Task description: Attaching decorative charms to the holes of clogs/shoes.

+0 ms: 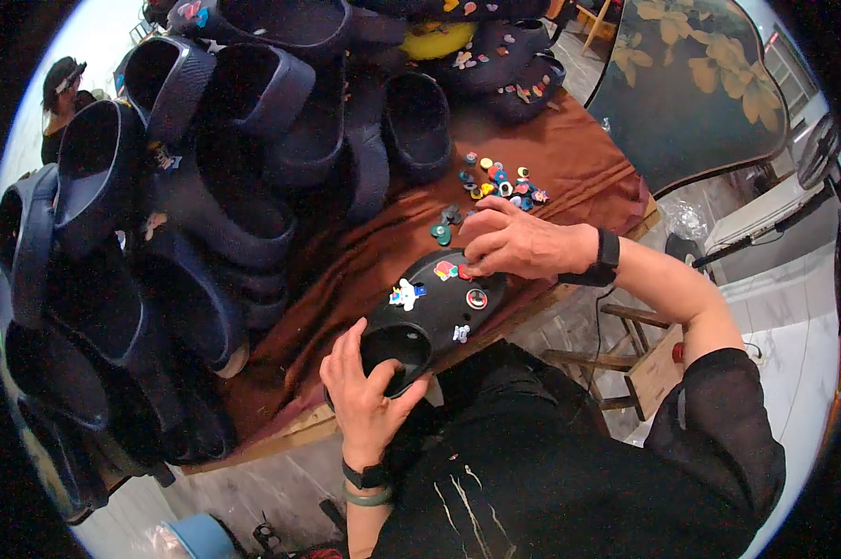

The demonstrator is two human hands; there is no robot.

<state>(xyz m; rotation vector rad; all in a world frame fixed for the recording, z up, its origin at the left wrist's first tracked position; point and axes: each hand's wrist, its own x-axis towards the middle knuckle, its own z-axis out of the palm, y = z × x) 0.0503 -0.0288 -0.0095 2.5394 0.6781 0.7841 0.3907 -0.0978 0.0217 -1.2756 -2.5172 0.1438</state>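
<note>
Clog (434, 312), black and dotted with small coloured charms, lies at the near edge of the table, its toe pointing away from me and its opening toward my body. My left hand (365, 387) is wrapped around the heel end, thumb curled over the rim of the opening and fingers closed under the sole, so it grips the shoe firmly. My right hand (518, 242) rests on the toe, fingers bent and pinched together on a red charm (464, 272) at the front of the upper; I cannot tell whether the charm is already seated in its hole. A white and yellow charm (405, 294), a round dark one (476, 298) and a small pale one (461, 333) sit on the upper as well. Just beyond my right hand a loose heap of charms (502, 182) lies on the brown cloth (569, 154) that covers the table, and the wooden edge (299, 430) of the table shows below the cloth. To my left a big pile of dark blue clogs (188, 186) fills most of the table, some stacked on their sides. Further back there are more decorated clogs (509, 65). On my right the floor (784, 317) is pale tile, with a wooden stool (639, 363) near my elbow and a dark panel with yellow flowers (700, 74) behind the table. Another person (62, 93) stands at the far left.
</note>
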